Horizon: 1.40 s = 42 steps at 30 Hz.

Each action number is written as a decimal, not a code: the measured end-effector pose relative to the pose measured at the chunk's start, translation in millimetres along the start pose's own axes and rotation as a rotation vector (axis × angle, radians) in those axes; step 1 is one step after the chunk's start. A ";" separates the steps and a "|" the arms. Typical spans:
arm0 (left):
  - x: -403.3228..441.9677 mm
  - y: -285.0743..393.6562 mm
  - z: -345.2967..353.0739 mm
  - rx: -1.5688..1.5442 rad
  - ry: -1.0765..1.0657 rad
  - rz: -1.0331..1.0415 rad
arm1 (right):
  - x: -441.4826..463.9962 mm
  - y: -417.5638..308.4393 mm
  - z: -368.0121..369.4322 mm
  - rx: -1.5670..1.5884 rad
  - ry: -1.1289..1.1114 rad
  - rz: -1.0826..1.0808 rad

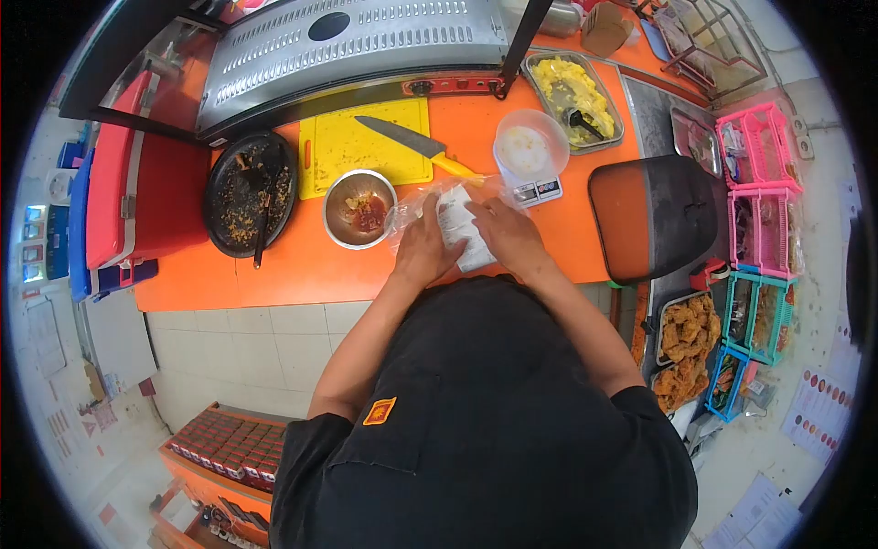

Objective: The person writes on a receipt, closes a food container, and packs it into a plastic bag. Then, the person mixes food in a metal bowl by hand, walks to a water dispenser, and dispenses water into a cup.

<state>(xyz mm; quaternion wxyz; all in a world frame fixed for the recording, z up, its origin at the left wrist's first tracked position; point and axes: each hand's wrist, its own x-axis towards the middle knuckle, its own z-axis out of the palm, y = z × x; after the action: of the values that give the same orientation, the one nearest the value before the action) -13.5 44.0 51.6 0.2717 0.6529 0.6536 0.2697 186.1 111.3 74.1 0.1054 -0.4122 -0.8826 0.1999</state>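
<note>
A white printed paper (455, 218) lies between my hands at the front edge of the orange table, with a clear plastic bag (400, 216) crumpled around it. My left hand (423, 245) grips the paper's left side, its thumb against the paper and its fingers by the plastic. From the right, the bent fingers of my right hand (506, 236) hold the paper's other edge. Just left of the bag stands a steel bowl (335, 216) with reddish sauce and scraps in it. The yellow handle of a knife (402, 137) points toward the bag.
A yellow cutting board (320, 151) lies under the knife. Right of it, a plastic tub (526, 146) sits on a digital scale (540, 190). A black plate (226, 206) holds crumbs and a utensil. Yellow food fills a tray (616, 117); fried pieces (688, 329) are at right.
</note>
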 end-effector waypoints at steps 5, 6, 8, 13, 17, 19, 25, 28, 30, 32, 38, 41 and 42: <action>7.2 6.7 1.6 -0.016 -0.110 -0.102 | -13.7 1.5 2.8 -0.062 -0.170 0.037; 7.2 8.2 -1.7 0.013 -0.140 -0.077 | -13.8 -3.5 -8.4 -0.071 -0.228 0.007; 8.1 10.6 -6.7 0.039 -0.176 -0.050 | -14.9 -7.2 -16.2 -0.077 -0.288 -0.016; 15.7 6.4 2.5 0.091 -0.234 -0.090 | -8.9 4.6 22.4 -0.070 -0.659 0.094; 15.5 4.4 15.1 0.183 -0.223 -0.065 | -15.5 0.4 43.7 0.059 -0.577 0.436; 14.7 2.8 18.9 0.252 -0.183 -0.022 | -23.8 28.8 78.8 0.135 -0.440 0.324; 14.4 6.9 17.5 0.370 -0.236 0.043 | -19.4 7.5 22.9 0.039 -0.637 0.331; 13.8 5.6 21.0 0.415 -0.209 0.061 | -28.5 8.2 -16.1 0.224 -0.262 -0.016; 15.6 8.4 19.5 0.421 -0.238 0.046 | -24.8 -15.4 -49.1 -0.005 0.141 -0.087; 16.8 14.5 17.2 0.428 -0.267 0.034 | -26.1 -18.2 -51.5 -0.243 0.542 -0.155; 17.4 13.1 23.9 0.528 -0.231 0.075 | -23.8 32.4 -17.2 -0.022 -0.134 0.578; 15.7 9.8 29.8 0.512 -0.240 0.055 | -21.6 13.3 -29.3 0.520 0.101 0.558; 15.9 8.9 32.1 0.549 -0.223 0.064 | -17.5 -5.2 -27.7 0.726 0.145 0.516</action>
<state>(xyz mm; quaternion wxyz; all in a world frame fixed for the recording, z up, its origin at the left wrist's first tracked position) 15.5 59.8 35.2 0.1466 0.7480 0.6470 0.0180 203.5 102.1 100.9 0.2514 -0.5683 -0.6139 0.4868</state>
